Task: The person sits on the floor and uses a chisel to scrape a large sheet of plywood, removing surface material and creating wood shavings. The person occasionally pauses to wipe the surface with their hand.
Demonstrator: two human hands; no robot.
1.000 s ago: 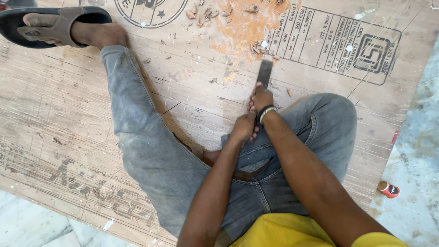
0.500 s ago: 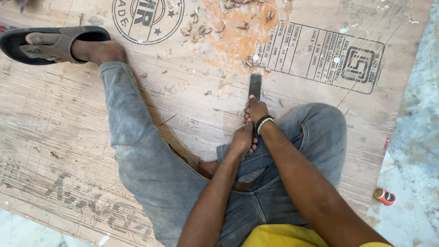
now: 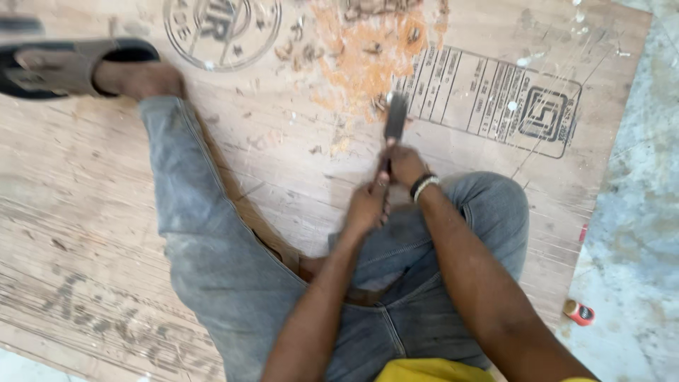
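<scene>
Head view | left hand [image 3: 366, 206] and right hand [image 3: 407, 164] both clasp chisel [image 3: 393, 120] | plywood sheet [image 3: 106, 212]: patch [image 3: 364, 53] gouged orange, shavings loose; most of the surface uncut

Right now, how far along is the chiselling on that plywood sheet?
Done: an orange patch is already gouged out of the plywood sheet, with wood chips scattered around it. In hand: the right hand and left hand both grip the chisel, its blade at the patch's lower edge. Left: the printed panel beside it is uncut; I can't tell how much more is meant to come out.
</scene>
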